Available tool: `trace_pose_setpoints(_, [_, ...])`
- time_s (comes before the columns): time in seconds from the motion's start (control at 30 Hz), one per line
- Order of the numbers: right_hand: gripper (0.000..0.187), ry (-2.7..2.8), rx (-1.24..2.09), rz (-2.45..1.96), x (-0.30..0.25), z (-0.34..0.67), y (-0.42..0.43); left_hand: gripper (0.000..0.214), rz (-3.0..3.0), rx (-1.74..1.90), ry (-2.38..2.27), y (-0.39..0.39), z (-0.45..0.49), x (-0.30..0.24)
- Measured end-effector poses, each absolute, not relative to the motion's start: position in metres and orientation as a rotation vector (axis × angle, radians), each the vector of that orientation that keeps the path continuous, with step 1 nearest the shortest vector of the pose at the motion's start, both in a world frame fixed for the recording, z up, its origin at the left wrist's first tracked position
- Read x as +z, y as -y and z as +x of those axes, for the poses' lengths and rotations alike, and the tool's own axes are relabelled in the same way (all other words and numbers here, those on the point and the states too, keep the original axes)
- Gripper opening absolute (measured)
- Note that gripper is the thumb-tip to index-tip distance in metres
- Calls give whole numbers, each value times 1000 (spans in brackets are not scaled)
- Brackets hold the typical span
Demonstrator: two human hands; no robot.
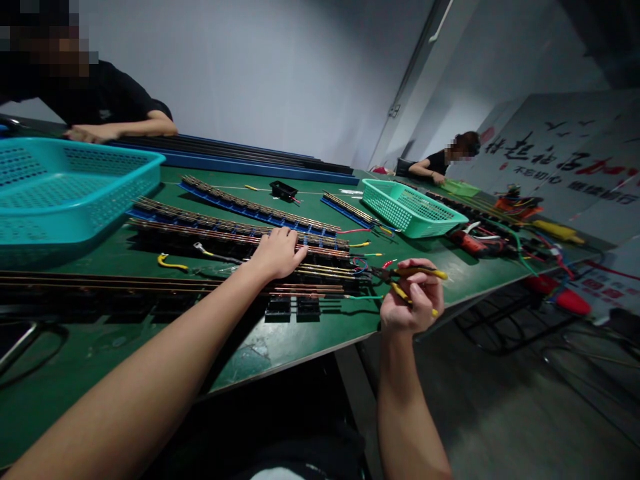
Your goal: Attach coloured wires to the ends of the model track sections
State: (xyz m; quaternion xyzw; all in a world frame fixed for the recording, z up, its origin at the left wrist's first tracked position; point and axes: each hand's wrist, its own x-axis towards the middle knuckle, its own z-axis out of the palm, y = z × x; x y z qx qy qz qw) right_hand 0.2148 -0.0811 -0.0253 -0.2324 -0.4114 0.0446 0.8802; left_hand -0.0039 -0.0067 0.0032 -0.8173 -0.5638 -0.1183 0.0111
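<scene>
My left hand point(280, 253) rests on a long rail strip point(215, 230) with copper-coloured bars, its fingers bent over the strip and its thumb towards the right end. In my right hand point(413, 303) is a pair of pliers with yellow handles point(434, 272), the handles spread. Their dark jaws point left, close to thin coloured wires point(360, 265) at the strips' right ends. Whether the jaws touch a wire, I cannot tell. Nearer to me lies another strip with copper bars point(310, 289) and black blocks point(278, 309), a green wire point(364, 297) coming from its end.
A turquoise basket point(115, 193) stands at the left, a green one point(415, 212) towards the right. Behind lie a blue-based rail strip point(260, 210), a small black box point(283, 191) and long blue profiles point(250, 163). Two people point(115, 100) work across the green table point(300, 347).
</scene>
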Motion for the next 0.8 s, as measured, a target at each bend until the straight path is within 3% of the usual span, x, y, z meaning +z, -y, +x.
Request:
trace_pose_setpoints(0.23, [7, 945, 16, -457, -9, 199, 114, 43, -2552, -369, 1761, 7, -4, 3])
trace_pose_setpoints(0.43, [5, 1071, 248, -469, -11, 188, 160, 44, -2552, -354, 1770, 5, -3, 3])
trace_pose_setpoints(0.8, [6, 969, 313, -463, -24, 172, 145, 43, -2550, -344, 1771, 7, -3, 4])
